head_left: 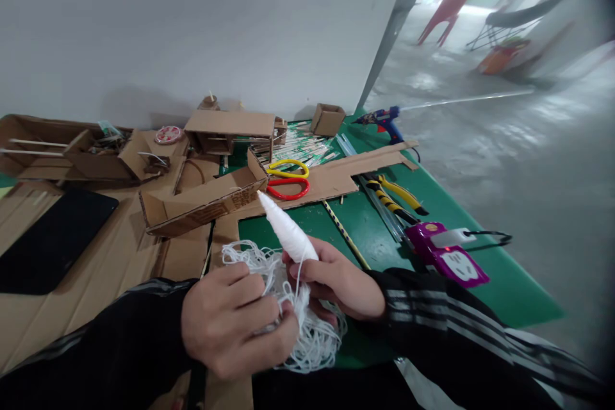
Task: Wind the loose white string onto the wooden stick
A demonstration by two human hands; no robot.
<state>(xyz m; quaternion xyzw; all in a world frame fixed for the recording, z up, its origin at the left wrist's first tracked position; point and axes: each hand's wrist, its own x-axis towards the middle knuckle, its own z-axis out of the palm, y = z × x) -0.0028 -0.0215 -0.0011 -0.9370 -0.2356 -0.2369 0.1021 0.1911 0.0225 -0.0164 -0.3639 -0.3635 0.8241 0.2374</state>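
Observation:
My right hand [336, 275] grips the wide end of a white cone wound with yarn [287, 229], its narrow tip pointing up and to the left. A strand of white yarn runs down from the cone to my left hand [240, 317], whose fingers are curled closed round it. Beneath and between both hands lies a loose tangle of white yarn [314, 349], partly covered by the fingers. Just beyond the cone's tip are scissors with one yellow and one red handle [289, 189]; their blades are hidden.
An open cardboard tray [206, 205] lies ahead, with cardboard boxes [230, 123] near the wall. On the green table's right are pliers [391, 198], a purple power strip [449, 256] with a plug, and a blue glue gun [384, 120]. A black tablet-like slab [55, 240] lies left.

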